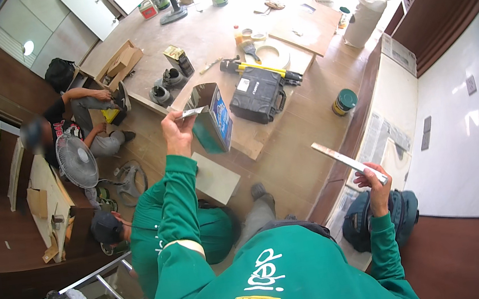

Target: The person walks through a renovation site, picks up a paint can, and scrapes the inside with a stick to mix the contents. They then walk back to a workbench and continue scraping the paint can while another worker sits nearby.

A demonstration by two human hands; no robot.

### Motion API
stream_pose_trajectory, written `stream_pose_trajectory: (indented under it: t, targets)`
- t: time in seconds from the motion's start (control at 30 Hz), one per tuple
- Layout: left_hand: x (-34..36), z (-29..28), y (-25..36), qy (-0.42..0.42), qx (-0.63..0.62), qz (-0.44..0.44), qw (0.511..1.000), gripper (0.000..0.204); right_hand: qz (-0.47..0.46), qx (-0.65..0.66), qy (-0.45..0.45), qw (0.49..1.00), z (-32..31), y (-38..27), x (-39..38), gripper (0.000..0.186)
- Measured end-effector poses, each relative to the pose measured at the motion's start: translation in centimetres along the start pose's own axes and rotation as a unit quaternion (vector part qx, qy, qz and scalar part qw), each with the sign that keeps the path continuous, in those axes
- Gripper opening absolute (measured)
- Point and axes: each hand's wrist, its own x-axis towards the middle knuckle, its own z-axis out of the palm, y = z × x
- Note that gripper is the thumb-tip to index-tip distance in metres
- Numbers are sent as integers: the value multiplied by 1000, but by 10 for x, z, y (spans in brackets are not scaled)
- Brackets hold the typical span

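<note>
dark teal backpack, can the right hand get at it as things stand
Probably yes: the backpack shows on both sides of the right forearm, nothing else in front, though the right hand holds a long flat bar.

Worn on the person's head, the left fisheye camera looks down and forward. Nearest, the green long-sleeved fabric top (326, 272) fills the lower edge; the bare left hand (177, 137) and bare right hand (374, 183) come at middle range; the wide, pale, flat counter (204, 36) lies farther off, toward the upper edge.
</note>
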Motion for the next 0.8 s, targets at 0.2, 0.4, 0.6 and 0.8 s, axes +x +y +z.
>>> stream_pose_trajectory:
  t: [0.2,0.4,0.6,0.8]
  targets:
    - [117,27,-28,16,-13,5,1000,9,6,-39,-3,999,52,-1,83,28]
    - [171,7,-68,80,-25,-26,996,22,18,-81,-25,996,130,-17,166,33]
    - [148,-35,-103,131,-5,-56,990,29,32,-85,-151,984,259,-62,255,30]
    - [136,-74,-135,202,88,-77,972,35,-29,-115,-357,927,410,-62,361,27]
